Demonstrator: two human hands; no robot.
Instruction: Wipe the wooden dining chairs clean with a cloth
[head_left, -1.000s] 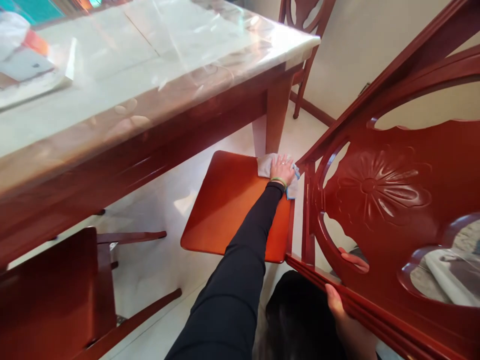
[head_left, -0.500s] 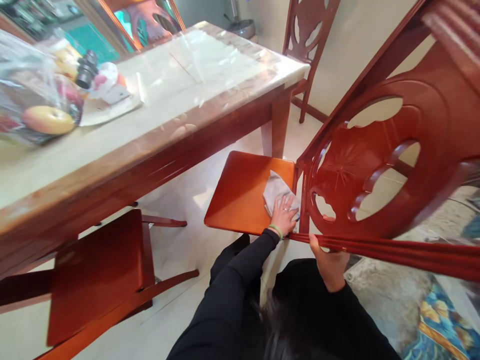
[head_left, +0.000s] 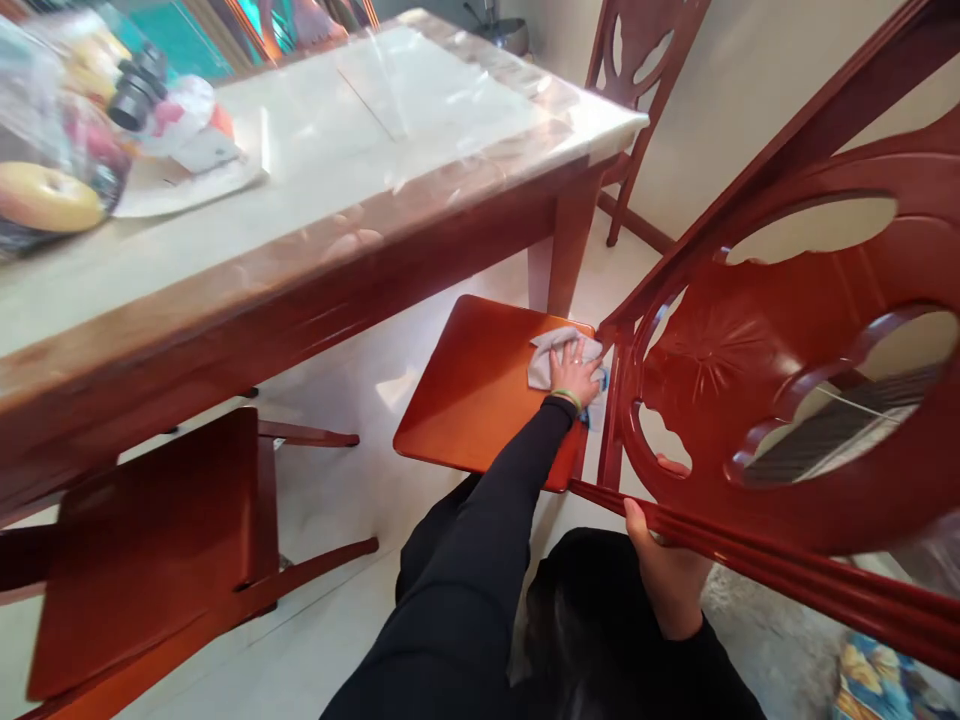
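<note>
A red-brown wooden chair is in front of me, with its seat (head_left: 472, 400) showing under the table's edge. My left hand (head_left: 576, 372) lies flat, fingers spread, on a grey cloth (head_left: 546, 352) at the back right corner of that seat. My right hand (head_left: 660, 560) is wrapped round the side rail of the carved chair back (head_left: 780, 380), thumb on the near side and a fingertip showing through the cut-out.
A long wooden table (head_left: 315, 250) with a pale glossy top stands to the left, carrying a bag of fruit (head_left: 52, 180) and papers. A second chair (head_left: 150, 550) sits lower left, a third chair (head_left: 637, 80) by the far wall. A patterned rug (head_left: 877, 680) lies lower right.
My left hand has slid the cloth along the back edge of the seat, first toward me, then away again. My right hand has kept its hold on the chair back.
</note>
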